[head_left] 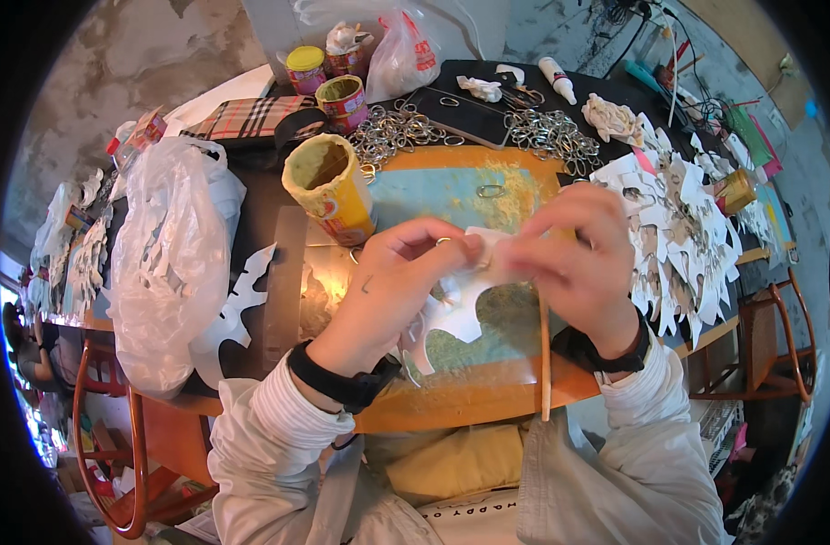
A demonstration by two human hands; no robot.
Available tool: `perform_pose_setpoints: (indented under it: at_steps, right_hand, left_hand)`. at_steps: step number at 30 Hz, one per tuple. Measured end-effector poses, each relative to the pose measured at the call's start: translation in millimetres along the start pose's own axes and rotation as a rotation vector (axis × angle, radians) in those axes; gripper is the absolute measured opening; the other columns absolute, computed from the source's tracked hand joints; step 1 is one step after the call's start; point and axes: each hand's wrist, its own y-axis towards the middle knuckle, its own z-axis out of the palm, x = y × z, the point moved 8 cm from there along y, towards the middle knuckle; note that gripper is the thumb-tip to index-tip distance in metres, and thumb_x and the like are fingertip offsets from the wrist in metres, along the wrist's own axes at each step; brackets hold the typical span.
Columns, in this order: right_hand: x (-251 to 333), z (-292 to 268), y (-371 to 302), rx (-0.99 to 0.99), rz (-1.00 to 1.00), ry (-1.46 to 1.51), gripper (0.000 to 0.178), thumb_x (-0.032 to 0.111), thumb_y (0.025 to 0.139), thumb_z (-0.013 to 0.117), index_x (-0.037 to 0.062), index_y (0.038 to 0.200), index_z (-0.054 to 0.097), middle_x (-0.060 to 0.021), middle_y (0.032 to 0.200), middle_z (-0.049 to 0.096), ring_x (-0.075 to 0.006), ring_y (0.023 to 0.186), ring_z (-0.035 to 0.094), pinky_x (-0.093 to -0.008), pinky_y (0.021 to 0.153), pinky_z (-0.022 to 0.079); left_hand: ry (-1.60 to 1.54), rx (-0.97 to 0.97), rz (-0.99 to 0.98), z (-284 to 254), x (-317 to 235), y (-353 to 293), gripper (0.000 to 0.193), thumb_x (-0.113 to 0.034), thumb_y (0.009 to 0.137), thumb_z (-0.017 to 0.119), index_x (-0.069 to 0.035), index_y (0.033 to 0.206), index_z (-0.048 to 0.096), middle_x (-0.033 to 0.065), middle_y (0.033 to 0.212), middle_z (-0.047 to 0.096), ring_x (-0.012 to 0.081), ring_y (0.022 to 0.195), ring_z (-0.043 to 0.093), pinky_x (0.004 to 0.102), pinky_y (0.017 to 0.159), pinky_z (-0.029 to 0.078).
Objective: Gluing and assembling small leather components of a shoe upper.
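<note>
My left hand (pixel 390 272) pinches a white cut-out piece (pixel 460 318) with curved, pointed edges, holding it above the table. A small ring-like metal edge shows by the left fingertips. My right hand (pixel 583 254) is closed at the piece's upper right edge; its fingers are smeared by motion. Below the right hand runs a thin wooden stick (pixel 545 363); whether that hand holds it I cannot tell. Just beyond my left hand is an open yellow can (pixel 331 195) with yellowish residue on its rim. One oval metal ring (pixel 490 191) lies on the blue, yellow-stained work surface (pixel 415 195).
Piles of metal rings (pixel 392 136) and a dark phone (pixel 460 116) lie at the back. Several white cut-outs (pixel 669 236) are heaped at right. A plastic bag (pixel 170 263) stands left, with cans (pixel 342 100), a checked pouch (pixel 251 120) and a white bottle (pixel 558 80) farther back.
</note>
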Motion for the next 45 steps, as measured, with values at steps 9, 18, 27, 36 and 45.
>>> perform_pose_setpoints:
  at_steps: [9,18,27,36,45]
  right_hand:
    - [23.0,10.5,1.6,0.103,-0.057,-0.200,0.015,0.019,0.064,0.076,0.0157,0.077,0.069,0.0052,0.083,0.064,-0.0178,0.083,0.056,-0.0405,0.089,0.043]
    - [6.5,16.2,5.2,0.141,0.130,-0.062,0.015,0.011,0.066,0.072,0.0160,0.077,0.065,0.0049,0.080,0.061,-0.0181,0.081,0.055,-0.0418,0.095,0.038]
    - [14.4,0.8,2.6,0.075,-0.016,-0.225,0.013,0.013,0.073,0.067,0.0163,0.086,0.068,0.0042,0.083,0.061,-0.0204,0.083,0.054,-0.0389,0.092,0.039]
    - [-31.9,-10.8,-21.4,-0.334,0.474,0.438,0.023,0.017,0.083,0.069,0.0043,0.102,0.065,-0.0028,0.081,0.060,-0.0217,0.081,0.053,-0.0319,0.079,0.041]
    - [3.0,2.0,1.4,-0.062,0.163,-0.078,0.023,0.016,0.064,0.080,0.0171,0.086,0.074,0.0043,0.079,0.065,-0.0202,0.077,0.057,-0.0327,0.067,0.046]
  left_hand:
    - [0.237,-0.043,0.178,1.2,-10.6,-2.8,0.014,-0.013,0.088,0.067,0.001,0.089,0.069,0.0002,0.073,0.066,0.0027,0.066,0.055,0.0188,0.057,0.042]
    - [0.247,-0.079,0.277,6.0,-22.2,-9.4,0.019,-0.016,0.088,0.070,0.003,0.090,0.069,0.0010,0.071,0.066,0.0017,0.060,0.053,0.0190,0.052,0.040]
    - [-0.136,0.103,-0.001,5.9,-0.7,-5.5,0.024,-0.022,0.088,0.072,-0.002,0.101,0.066,0.0020,0.087,0.068,0.0067,0.075,0.062,0.0220,0.064,0.049]
    - [-0.220,0.048,0.078,8.0,-6.8,-4.0,0.025,-0.019,0.091,0.069,-0.007,0.107,0.055,0.0027,0.101,0.067,0.0108,0.086,0.063,0.0268,0.074,0.052]
    - [-0.296,0.133,0.228,5.4,6.9,4.4,0.018,-0.016,0.094,0.064,-0.012,0.107,0.052,-0.0003,0.110,0.060,0.0128,0.101,0.058,0.0338,0.091,0.048]
